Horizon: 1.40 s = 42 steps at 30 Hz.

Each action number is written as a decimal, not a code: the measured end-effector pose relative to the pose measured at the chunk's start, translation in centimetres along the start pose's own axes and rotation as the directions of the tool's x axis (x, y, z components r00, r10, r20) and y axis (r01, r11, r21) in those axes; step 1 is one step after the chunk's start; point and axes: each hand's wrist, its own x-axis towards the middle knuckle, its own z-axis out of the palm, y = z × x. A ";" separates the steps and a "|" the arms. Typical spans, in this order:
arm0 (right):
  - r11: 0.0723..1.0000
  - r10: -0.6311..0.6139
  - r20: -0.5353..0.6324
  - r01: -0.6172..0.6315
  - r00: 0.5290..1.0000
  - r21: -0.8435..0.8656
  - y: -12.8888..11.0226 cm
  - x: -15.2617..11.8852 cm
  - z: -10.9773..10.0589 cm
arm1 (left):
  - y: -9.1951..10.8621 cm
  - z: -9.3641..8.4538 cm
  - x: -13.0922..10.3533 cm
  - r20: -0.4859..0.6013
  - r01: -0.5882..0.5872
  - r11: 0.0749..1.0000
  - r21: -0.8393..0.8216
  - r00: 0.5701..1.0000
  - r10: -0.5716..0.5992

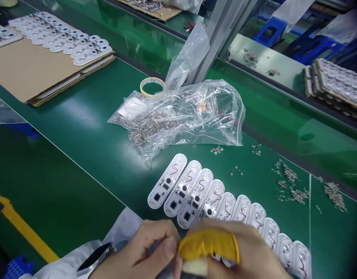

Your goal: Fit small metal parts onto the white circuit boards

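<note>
My left hand (150, 248) is closed at the bottom middle, thumb bent against the fingers. Touching it is my right hand (248, 248), also closed, with a yellow finger cot (209, 244) on one finger and a pale cover on another fingertip. Whatever they pinch is hidden; a dark grey edge shows below the fingers. Just beyond the hands, a slanting row of several white oval housings (175, 170) lies on the green table (88, 128). Small circuit boards, thin wires and a round part show inside them. My hands cover the lower ends of some housings.
Behind the row lie a clear plastic bag (225, 116) of small metal parts and a tape roll (152, 86). Loose parts (297, 193) are scattered at right. Cardboard (27, 69) with more housings lies far left. A metal post (216, 38) rises at the back.
</note>
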 end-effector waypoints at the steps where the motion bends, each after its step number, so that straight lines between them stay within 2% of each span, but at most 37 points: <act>1: 1.000 -0.001 -0.034 0.000 0.999 -0.026 0.0 1.2 -0.3 | -0.2 -0.3 0.0 -0.060 -0.032 0.992 0.124 0.997 0.039; 2: 0.998 0.006 -0.074 -0.011 0.997 -0.067 0.3 2.5 -0.7 | -0.4 -0.6 0.0 -0.111 -0.084 0.956 0.282 0.987 0.119; 3: 0.994 0.014 -0.112 -0.026 0.994 -0.109 0.6 3.9 -1.1 | -0.8 -0.9 0.1 -0.136 -0.141 0.880 0.454 0.965 0.225; 5: 0.983 0.036 -0.144 -0.061 0.989 -0.175 1.6 6.4 -1.6 | -1.6 -1.7 0.2 -0.076 -0.224 0.636 0.739 0.910 0.409; 7: 0.968 0.082 -0.125 -0.109 0.989 -0.227 2.7 8.2 -1.9 | -2.5 -2.4 0.3 0.026 -0.240 0.422 0.874 0.892 0.452; 9: 0.944 0.137 -0.116 -0.165 0.984 -0.287 3.5 9.3 -1.8 | -3.1 -3.0 0.3 0.079 -0.238 0.336 0.911 0.902 0.425; 13: 0.894 0.150 -0.138 -0.194 0.979 -0.404 4.1 9.6 -1.5 | -3.6 -3.2 0.2 0.111 -0.253 0.298 0.920 0.900 0.422; 19: 0.854 0.147 -0.141 -0.197 0.979 -0.482 3.9 9.4 -1.6 | -3.7 -3.3 0.0 0.117 -0.253 0.316 0.914 0.912 0.393; 23: 0.816 0.091 -0.138 -0.153 0.986 -0.557 4.0 9.4 -1.3 | -3.7 -3.4 -0.1 0.129 -0.259 0.328 0.909 0.920 0.369; 28: 0.779 0.040 -0.203 -0.158 0.978 -0.607 3.8 9.0 -0.9 | -3.7 -3.6 -0.5 0.149 -0.268 0.312 0.911 0.922 0.358; 32: 0.847 -0.083 -0.245 -0.061 0.966 -0.528 2.9 5.9 -1.7 | -3.4 -3.6 0.0 0.144 -0.270 0.300 0.915 0.913 0.381; 35: 0.878 -0.186 -0.306 0.017 0.934 -0.479 2.5 0.9 -2.7 | -3.2 -3.3 1.0 0.122 -0.235 0.250 0.939 0.910 0.396; 38: 0.843 -0.192 -0.406 -0.062 0.894 -0.535 3.6 -5.1 -4.1 | -3.3 -2.5 1.9 0.141 -0.220 0.193 0.956 0.924 0.355; 39: 0.822 -0.182 -0.476 -0.133 0.860 -0.554 4.4 -7.2 -5.0 | -3.4 -2.3 2.1 0.142 -0.214 0.186 0.959 0.931 0.337; 40: 0.795 -0.168 -0.567 -0.229 0.806 -0.561 5.4 -9.1 -6.0 | -3.5 -2.0 2.3 0.142 -0.208 0.182 0.961 0.936 0.322; 41: 0.759 -0.153 -0.666 -0.345 0.730 -0.553 6.5 -10.9 -7.2 | -3.6 -1.7 2.4 0.141 -0.204 0.181 0.962 0.940 0.310; 42: 0.704 -0.137 -0.770 -0.485 0.624 -0.518 7.7 -12.5 -8.6 | -3.7 -1.5 2.4 0.135 -0.196 0.183 0.963 0.945 0.298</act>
